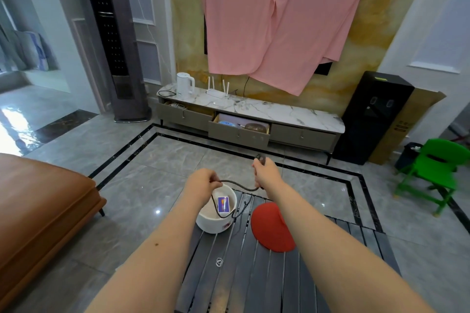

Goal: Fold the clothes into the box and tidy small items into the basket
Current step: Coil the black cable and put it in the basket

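Cord (pixel 235 184) — held over basket (pixel 203 223), both hands gripping.
Left hand (pixel 201 183) pinches one end, right hand (pixel 265 173) holds coiled loops; slack sags between the fingers, tail hanging below them into the basket. Best gather loops evenly, then lower in — beside card (pixel 223 204).

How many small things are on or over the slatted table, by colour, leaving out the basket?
Dark: 1, the cord held between both hands
Red: 1, the round piece on the table
White: 1, the little ring on the slats
Blue-purple: 1, the card inside the basket
Total: 4
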Demonstrator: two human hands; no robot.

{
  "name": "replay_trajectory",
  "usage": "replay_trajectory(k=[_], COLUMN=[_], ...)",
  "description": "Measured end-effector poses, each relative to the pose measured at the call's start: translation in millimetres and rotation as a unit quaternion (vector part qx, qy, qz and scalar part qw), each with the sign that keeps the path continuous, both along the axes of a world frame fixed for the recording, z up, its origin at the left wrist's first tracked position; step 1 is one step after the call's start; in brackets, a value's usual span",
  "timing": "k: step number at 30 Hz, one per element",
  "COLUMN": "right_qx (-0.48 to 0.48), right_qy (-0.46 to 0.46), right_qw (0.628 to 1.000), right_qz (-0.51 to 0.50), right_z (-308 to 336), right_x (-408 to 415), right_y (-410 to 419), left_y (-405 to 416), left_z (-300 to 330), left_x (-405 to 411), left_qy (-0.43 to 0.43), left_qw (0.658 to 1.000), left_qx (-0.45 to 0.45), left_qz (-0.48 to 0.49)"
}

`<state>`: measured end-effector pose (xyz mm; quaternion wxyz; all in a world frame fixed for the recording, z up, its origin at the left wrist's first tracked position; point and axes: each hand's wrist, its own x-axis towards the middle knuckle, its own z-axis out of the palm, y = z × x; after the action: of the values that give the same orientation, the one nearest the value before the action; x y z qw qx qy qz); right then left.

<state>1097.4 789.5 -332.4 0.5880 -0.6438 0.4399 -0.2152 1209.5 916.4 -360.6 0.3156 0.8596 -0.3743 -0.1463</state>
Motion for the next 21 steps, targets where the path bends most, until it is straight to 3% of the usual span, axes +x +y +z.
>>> replay_trajectory(k=[5,12,15,19,21], right_qx=[-0.088,-0.085,-0.123,-0.169,-0.177], right_qy=[0.110,0.074,0.054,0.052,0.054], right_qw=[0.985,0.973,0.974,0.975,0.977], right_qz=[0.101,0.201,0.181,0.137,0.109], right_z=[-6.6,-0.8,2.7,3.7,1.4], right_x=[-8.4,-12.3,-9.1,-3.8,-3.3], right_y=[3.9,18.9,18.6,18.1,17.9], left_y=[-12.1,-18.0,-19.4,-30.8,-32.1], left_z=[19.1,33.2,44.7,66.5,70.3], left_x=[-1.9,-7.0,-7.6,-5.6,-4.4], left_qy=[-0.064,-0.110,-0.091,-0.051,-0.042], left_qw=[0.998,0.994,0.996,0.991,0.994], left_qx=[-0.017,-0.019,0.008,0.120,0.091], left_qz=[-0.022,0.017,0.015,-0.027,-0.040])
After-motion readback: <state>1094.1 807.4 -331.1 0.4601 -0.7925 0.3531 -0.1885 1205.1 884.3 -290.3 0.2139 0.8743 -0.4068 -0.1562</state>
